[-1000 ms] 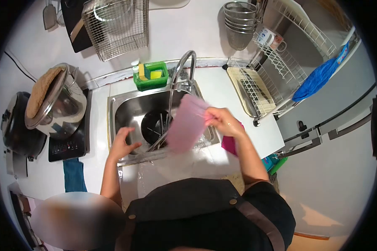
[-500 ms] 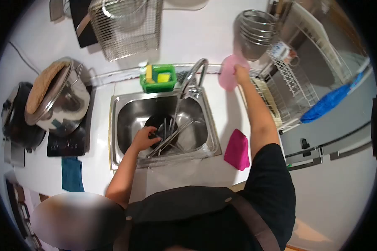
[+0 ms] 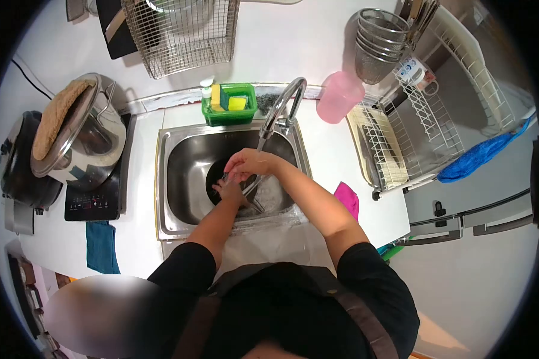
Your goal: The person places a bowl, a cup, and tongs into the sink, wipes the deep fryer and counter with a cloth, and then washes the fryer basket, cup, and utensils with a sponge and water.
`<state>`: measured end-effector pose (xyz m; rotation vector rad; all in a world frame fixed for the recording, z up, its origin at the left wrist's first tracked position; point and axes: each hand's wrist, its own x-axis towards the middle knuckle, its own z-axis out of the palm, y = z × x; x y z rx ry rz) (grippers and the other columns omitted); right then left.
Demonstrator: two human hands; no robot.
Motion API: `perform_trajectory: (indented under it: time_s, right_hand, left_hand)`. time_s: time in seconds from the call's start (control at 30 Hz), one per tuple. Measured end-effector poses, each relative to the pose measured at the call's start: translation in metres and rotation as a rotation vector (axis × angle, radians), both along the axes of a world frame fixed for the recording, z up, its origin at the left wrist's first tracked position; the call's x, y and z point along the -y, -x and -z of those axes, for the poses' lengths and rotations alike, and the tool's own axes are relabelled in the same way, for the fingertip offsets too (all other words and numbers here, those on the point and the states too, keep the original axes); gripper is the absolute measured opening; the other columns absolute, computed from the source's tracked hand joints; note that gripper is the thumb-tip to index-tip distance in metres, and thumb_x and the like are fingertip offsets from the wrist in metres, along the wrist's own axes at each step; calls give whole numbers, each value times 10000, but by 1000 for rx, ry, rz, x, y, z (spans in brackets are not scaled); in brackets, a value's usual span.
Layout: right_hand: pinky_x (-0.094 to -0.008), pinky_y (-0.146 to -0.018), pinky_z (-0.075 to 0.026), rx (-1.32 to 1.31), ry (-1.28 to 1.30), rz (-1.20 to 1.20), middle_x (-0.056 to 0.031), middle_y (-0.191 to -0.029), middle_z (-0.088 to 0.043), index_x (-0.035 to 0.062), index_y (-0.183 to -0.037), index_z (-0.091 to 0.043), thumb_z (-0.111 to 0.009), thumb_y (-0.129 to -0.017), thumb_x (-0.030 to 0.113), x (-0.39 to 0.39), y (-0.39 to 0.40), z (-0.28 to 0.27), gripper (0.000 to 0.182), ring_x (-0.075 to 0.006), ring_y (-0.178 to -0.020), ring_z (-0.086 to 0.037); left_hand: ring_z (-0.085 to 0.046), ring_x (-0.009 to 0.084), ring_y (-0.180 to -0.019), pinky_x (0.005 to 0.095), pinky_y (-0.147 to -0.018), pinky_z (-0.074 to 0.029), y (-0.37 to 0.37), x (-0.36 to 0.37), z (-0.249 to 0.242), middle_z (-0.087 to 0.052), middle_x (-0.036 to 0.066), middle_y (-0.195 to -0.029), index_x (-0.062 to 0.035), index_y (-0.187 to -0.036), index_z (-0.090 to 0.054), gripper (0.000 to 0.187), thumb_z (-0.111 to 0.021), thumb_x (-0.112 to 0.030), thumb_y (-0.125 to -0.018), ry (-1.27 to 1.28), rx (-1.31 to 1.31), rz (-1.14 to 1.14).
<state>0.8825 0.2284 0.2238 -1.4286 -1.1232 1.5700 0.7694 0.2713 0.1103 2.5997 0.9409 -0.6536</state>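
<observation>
Over the steel sink (image 3: 182, 152), my left hand (image 3: 229, 191) and my right hand (image 3: 250, 163) are close together beneath the faucet (image 3: 268, 127). Their fingers are bunched around a small dark piece whose kind I cannot make out. Partly hidden under them, a black bowl (image 3: 212, 179) lies in the basin. Long metal utensils (image 3: 254, 203) poke out past my left hand. Water appears to run from the spout beside my right wrist. A pink plastic cup (image 3: 340, 97) stands on the counter to the right of the faucet, apart from both hands.
Behind the sink is a green basket (image 3: 229, 119) with sponges. A large pot (image 3: 96, 143) sits on a cooktop (image 3: 93, 200) at left. On the right are a white dish rack (image 3: 428, 125), stacked strainers (image 3: 378, 51) and a magenta cloth (image 3: 347, 200). A blurred oval covers the lower left.
My right hand has let go of the pink cup and come left into the sink beside my left hand. The cup now stands on the counter.
</observation>
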Motion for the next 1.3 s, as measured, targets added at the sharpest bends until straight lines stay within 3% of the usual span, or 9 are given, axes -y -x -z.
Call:
perform_trajectory:
  time_s: [0.1, 0.17, 0.37, 0.57, 0.63, 0.83, 1.07, 1.13, 1.3]
  right_hand:
    - [-288, -587, -479, 1314, -351, 118, -152, -740, -606, 18, -830, -596, -556, -729, 128, -7, -63, 53, 155, -231, -651, -593]
    - [-422, -634, -470, 1200, -151, 593, -223, -698, -578, -8, -749, -611, -573, -657, 118, 9, -47, -21, 160, -352, -692, -581]
    - [-368, -586, -467, 921, -317, 521, -159, -655, -592, 16, -679, -603, -537, -667, 118, -3, -89, 64, 122, -291, -615, -589]
    - [-378, -605, -457, 1134, -589, 853, -149, -635, -577, 32, -584, -561, -584, -614, 140, -72, -68, -36, 114, -318, -628, -567]
    - [-372, -615, -452, 1048, -796, 534, -145, -698, -591, 34, -612, -547, -601, -592, 139, -105, -90, -14, 120, -320, -660, -566]
    - [-358, -646, -443, 935, -521, 516, -156, -824, -586, 59, -845, -494, -685, -543, 154, -151, -77, -9, 370, -302, -766, -563]
    - [-404, -690, -437, 1205, -724, 717, -152, -769, -584, 65, -875, -536, -712, -574, 162, -138, -106, -11, 363, -346, -781, -552]
    - [-410, -675, -433, 1555, -716, 441, -148, -719, -571, 60, -797, -569, -712, -573, 194, -137, -117, 14, 298, -335, -734, -554]
    - [-396, -656, -440, 1334, -474, 230, -162, -744, -568, 38, -697, -578, -680, -620, 253, -127, -102, -22, 250, -325, -692, -546]
  left_hand:
    - [-343, 336, -1183, 455, -948, -308, -3, -8, 8, -377, 186, -1257, -96, -1331, -149, 1176, -782, -494, -424, 102, -77, -92]
    - [-452, 293, -1109, 371, -929, -367, -3, -16, 29, -409, 210, -1231, -58, -1331, -104, 1199, -775, -489, -437, 278, -24, -151]
    - [-443, 308, -1114, 334, -910, -386, -7, -14, 41, -436, 218, -1204, -21, -1320, -79, 1185, -770, -466, -466, 433, 154, -334]
    - [-488, 306, -1062, 363, -873, -412, -8, -20, 63, -486, 212, -1146, -57, -1316, -115, 1111, -762, -455, -506, 399, 175, -303]
    - [-508, 301, -1032, 374, -851, -423, -7, -25, 54, -520, 171, -1110, -82, -1247, -337, 878, -741, -441, -556, 317, 174, -202]
    - [-557, 304, -923, 393, -783, -450, -1, -29, 11, -586, 110, -995, -95, -926, -602, 318, -624, -342, -727, 174, 222, -109]
    - [-563, 344, -796, 416, -684, -442, 3, -43, 35, -592, 178, -786, -47, -896, -537, 247, -596, -240, -755, 332, 725, -117]
    - [-562, 359, -746, 401, -635, -432, 10, -43, 7, -591, 173, -773, -37, -878, -491, 189, -577, -165, -769, 371, 892, -232]
    - [-557, 360, -696, 396, -580, -421, 10, -56, 19, -578, 159, -718, -38, -881, -468, 155, -550, -130, -787, 450, 1200, -274]
